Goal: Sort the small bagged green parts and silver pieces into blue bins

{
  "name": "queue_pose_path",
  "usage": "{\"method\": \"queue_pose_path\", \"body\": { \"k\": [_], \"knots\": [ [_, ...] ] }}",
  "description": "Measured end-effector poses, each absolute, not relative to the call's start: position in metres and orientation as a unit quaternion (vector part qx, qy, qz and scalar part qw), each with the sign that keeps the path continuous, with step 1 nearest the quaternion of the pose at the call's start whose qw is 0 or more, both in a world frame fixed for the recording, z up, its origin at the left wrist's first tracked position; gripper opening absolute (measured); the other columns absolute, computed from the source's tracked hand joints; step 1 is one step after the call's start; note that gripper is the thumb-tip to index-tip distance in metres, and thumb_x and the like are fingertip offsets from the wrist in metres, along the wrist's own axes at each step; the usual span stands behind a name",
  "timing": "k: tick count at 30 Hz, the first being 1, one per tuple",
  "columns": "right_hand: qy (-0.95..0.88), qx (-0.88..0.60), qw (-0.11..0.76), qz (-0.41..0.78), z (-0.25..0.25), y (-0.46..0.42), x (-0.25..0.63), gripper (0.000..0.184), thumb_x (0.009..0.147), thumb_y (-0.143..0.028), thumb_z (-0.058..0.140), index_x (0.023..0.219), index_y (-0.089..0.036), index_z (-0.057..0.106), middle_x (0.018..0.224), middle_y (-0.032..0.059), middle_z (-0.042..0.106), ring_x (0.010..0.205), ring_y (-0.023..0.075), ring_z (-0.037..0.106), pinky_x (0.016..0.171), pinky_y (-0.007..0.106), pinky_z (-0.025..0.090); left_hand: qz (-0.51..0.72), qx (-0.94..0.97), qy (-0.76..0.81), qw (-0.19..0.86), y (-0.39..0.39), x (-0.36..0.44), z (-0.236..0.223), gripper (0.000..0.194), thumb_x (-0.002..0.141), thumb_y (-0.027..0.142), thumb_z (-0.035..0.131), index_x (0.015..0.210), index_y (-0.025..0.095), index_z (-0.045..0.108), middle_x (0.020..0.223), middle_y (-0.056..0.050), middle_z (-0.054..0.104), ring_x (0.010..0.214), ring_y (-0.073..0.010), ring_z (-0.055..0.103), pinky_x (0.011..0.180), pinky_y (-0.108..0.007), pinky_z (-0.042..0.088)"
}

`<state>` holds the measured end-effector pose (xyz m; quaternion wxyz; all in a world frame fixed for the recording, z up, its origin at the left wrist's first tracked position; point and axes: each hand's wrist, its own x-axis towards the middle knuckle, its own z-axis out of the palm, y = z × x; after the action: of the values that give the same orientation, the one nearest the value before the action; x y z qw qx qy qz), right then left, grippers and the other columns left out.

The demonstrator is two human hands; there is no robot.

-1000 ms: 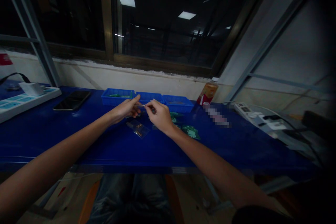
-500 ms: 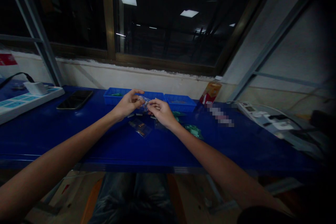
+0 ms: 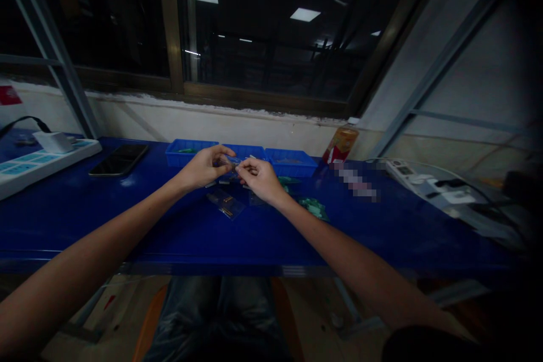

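Between both hands, above the blue table, is a small clear plastic bag (image 3: 231, 162); its contents are too small to make out. My left hand (image 3: 207, 166) is closed on the bag's left side, thumb below and fingers above. Thumb and fingertips of my right hand (image 3: 258, 179) pinch its right edge. Below the hands lies another clear bag (image 3: 225, 203) holding a few thin brass-coloured pins. Bags with green pieces (image 3: 313, 207) rest to the right of my right wrist. Small pale pieces on the table are partly hidden under my hands.
Three blue trays stand along the wall: a left tray (image 3: 186, 153) with green pieces, a middle one (image 3: 250, 151) and a right one (image 3: 292, 164). A phone (image 3: 119, 159) and power strip (image 3: 51, 161) lie left. A drink bottle (image 3: 340, 146) and another power strip (image 3: 428, 186) are right.
The clear bag, barely visible between the hands at first, came into view as my left hand turned. Both hands stay together in front of the trays, still gripping it.
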<state>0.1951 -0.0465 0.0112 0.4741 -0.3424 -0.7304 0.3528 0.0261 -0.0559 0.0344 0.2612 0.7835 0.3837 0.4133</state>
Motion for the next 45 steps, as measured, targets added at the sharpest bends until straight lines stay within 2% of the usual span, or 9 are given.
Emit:
{"method": "queue_pose_path", "body": {
  "k": [5, 8, 13, 22, 26, 29, 34, 41, 45],
  "knots": [
    [-0.662, -0.358, 0.444, 0.487, 0.014, -0.047, 0.196, 0.012, 0.080, -0.028, 0.049, 0.081, -0.017, 0.056, 0.061, -0.0006, 0.057, 0.052, 0.0096, 0.055, 0.049, 0.021, 0.043, 0.421, 0.836, 0.351, 0.021, -0.064, 0.026, 0.037, 0.014, 0.074, 0.011, 0.049, 0.085, 0.014, 0.059, 0.082, -0.004, 0.064, 0.077, -0.0140, 0.058, 0.072, -0.027, 0.045],
    [-0.622, -0.338, 0.432, 0.559, 0.017, -0.049, 0.196, 0.021, 0.079, -0.036, 0.049, 0.080, -0.017, 0.055, 0.064, 0.0017, 0.059, 0.055, 0.0109, 0.057, 0.051, 0.022, 0.043, 0.426, 0.853, 0.298, -0.040, -0.067, 0.027, 0.037, 0.011, 0.075, 0.009, 0.050, 0.078, 0.015, 0.059, 0.087, -0.004, 0.063, 0.084, -0.0147, 0.057, 0.078, -0.030, 0.045],
    [-0.658, -0.317, 0.471, 0.495, 0.018, -0.051, 0.196, 0.015, 0.070, -0.030, 0.059, 0.075, -0.017, 0.054, 0.064, -0.0015, 0.056, 0.055, 0.0093, 0.054, 0.051, 0.021, 0.040, 0.433, 0.847, 0.290, -0.103, -0.065, 0.027, 0.034, 0.014, 0.075, 0.008, 0.050, 0.073, 0.016, 0.061, 0.112, -0.008, 0.051, 0.107, -0.0203, 0.047, 0.087, -0.037, 0.041],
    [-0.757, -0.406, 0.498, 0.121, 0.025, -0.027, 0.223, 0.005, 0.064, -0.018, 0.050, 0.067, -0.016, 0.053, 0.058, -0.0020, 0.052, 0.054, 0.0104, 0.049, 0.053, 0.023, 0.038, 0.383, 0.854, 0.346, -0.073, -0.061, 0.024, 0.033, 0.018, 0.079, 0.010, 0.045, 0.086, 0.015, 0.060, 0.096, -0.007, 0.053, 0.096, -0.0180, 0.050, 0.087, -0.035, 0.042],
    [-0.697, -0.475, 0.535, -0.051, 0.038, -0.004, 0.267, 0.015, 0.072, -0.020, 0.045, 0.081, -0.015, 0.057, 0.074, 0.0042, 0.058, 0.068, 0.0153, 0.055, 0.065, 0.027, 0.043, 0.289, 0.889, 0.353, -0.032, -0.058, 0.023, 0.028, 0.017, 0.082, 0.017, 0.044, 0.090, 0.015, 0.059, 0.092, -0.006, 0.056, 0.091, -0.0178, 0.052, 0.085, -0.034, 0.042],
    [-0.674, -0.551, 0.475, -0.129, 0.040, 0.010, 0.301, 0.022, 0.074, -0.021, 0.048, 0.091, -0.013, 0.060, 0.090, 0.0095, 0.057, 0.079, 0.0183, 0.056, 0.075, 0.031, 0.044, 0.239, 0.905, 0.352, -0.016, -0.057, 0.025, 0.024, 0.020, 0.084, 0.021, 0.043, 0.095, 0.017, 0.059, 0.095, -0.006, 0.056, 0.094, -0.0181, 0.051, 0.086, -0.034, 0.041],
    [-0.712, -0.608, 0.321, -0.142, 0.030, 0.019, 0.316, 0.030, 0.073, -0.030, 0.053, 0.096, -0.014, 0.063, 0.092, 0.0113, 0.059, 0.092, 0.0244, 0.053, 0.085, 0.037, 0.040, 0.163, 0.913, 0.373, 0.014, -0.059, 0.022, 0.028, 0.025, 0.084, 0.028, 0.042, 0.101, 0.017, 0.058, 0.098, -0.007, 0.058, 0.095, -0.0185, 0.052, 0.087, -0.033, 0.040],
    [-0.782, -0.517, 0.340, -0.077, 0.031, 0.004, 0.281, 0.022, 0.076, -0.029, 0.049, 0.086, -0.017, 0.065, 0.077, 0.0046, 0.063, 0.075, 0.0174, 0.056, 0.073, 0.029, 0.041, 0.132, 0.885, 0.446, 0.032, -0.050, 0.000, 0.036, 0.032, 0.083, 0.031, 0.040, 0.104, 0.015, 0.057, 0.101, -0.008, 0.061, 0.092, -0.0193, 0.056, 0.082, -0.031, 0.041],
    [-0.844, -0.454, 0.286, 0.012, 0.034, -0.011, 0.270, 0.018, 0.076, -0.027, 0.050, 0.081, -0.017, 0.064, 0.070, 0.0018, 0.061, 0.063, 0.0130, 0.054, 0.060, 0.025, 0.040, 0.087, 0.871, 0.480, 0.052, -0.044, -0.009, 0.029, 0.036, 0.081, 0.036, 0.042, 0.108, 0.016, 0.056, 0.106, -0.009, 0.060, 0.094, -0.0205, 0.055, 0.081, -0.031, 0.040]
  ]
}}
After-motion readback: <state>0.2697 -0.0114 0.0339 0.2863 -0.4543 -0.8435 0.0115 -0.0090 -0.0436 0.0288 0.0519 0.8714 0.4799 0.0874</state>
